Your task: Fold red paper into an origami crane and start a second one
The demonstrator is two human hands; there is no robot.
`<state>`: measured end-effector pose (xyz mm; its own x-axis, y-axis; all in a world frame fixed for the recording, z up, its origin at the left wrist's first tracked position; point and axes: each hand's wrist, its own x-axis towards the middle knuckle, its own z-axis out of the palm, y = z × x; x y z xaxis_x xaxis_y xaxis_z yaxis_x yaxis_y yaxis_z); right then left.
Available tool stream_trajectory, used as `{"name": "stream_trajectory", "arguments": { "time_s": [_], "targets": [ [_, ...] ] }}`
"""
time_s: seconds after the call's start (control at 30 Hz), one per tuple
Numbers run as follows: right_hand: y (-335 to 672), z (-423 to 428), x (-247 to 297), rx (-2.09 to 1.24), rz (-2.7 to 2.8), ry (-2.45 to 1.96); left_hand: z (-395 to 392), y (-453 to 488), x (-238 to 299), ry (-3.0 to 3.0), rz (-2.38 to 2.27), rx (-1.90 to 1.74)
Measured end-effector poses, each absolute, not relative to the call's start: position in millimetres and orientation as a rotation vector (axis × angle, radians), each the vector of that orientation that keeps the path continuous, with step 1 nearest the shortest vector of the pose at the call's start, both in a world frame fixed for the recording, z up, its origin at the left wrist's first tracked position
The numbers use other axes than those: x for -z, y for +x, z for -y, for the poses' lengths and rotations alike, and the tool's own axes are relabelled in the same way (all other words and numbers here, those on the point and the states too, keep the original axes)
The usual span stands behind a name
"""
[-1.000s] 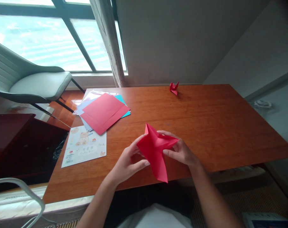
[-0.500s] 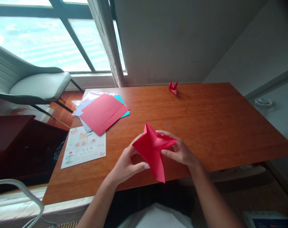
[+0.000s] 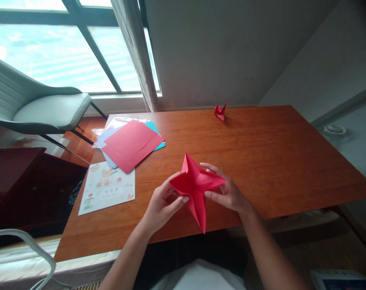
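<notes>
A red sheet of origami paper [image 3: 196,188], creased into a hollow four-pointed star, is held up over the front edge of the table. My left hand [image 3: 166,203] pinches its left point, thumb on the lower side and fingers behind. On the other side, my right hand [image 3: 226,191] grips the right point between thumb and fingers. One point of the star aims away from me and another down toward my lap. Some fingertips are hidden behind the paper.
On the wooden table [image 3: 276,161], a folded red paper crane [image 3: 220,112] stands near the back edge. To the left lie red sheets [image 3: 131,145] over blue and lilac ones, beside a bear-printed card [image 3: 108,187]. A chair [image 3: 52,106] stands by the window.
The left and lower points of the red paper have been pinched inward, giving a sharper, more even star. My left thumb has moved slightly up against the paper; my right hand is nearly still.
</notes>
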<state>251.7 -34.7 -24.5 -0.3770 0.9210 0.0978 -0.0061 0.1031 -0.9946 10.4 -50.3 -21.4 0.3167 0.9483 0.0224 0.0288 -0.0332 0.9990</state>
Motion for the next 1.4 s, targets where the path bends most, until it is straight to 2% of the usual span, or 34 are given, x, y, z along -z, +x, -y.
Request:
{"name": "stream_trajectory", "arguments": {
  "time_s": [0.23, 0.5, 1.4],
  "targets": [
    [248.3, 35.7, 31.2, -1.236, 1.556, -0.960, 48.7, 11.1, 25.3, 1.392, -1.034, -1.080],
    [245.5, 33.8, 33.0, -1.061, 1.700, -1.025, 48.8, 8.7, 26.9, 1.657, -1.206, -1.064],
    [247.8, 33.2, 34.8, -1.007, 1.737, -1.094, 48.6, 9.6, 25.7, 1.732, -1.263, -1.062]
  ]
}}
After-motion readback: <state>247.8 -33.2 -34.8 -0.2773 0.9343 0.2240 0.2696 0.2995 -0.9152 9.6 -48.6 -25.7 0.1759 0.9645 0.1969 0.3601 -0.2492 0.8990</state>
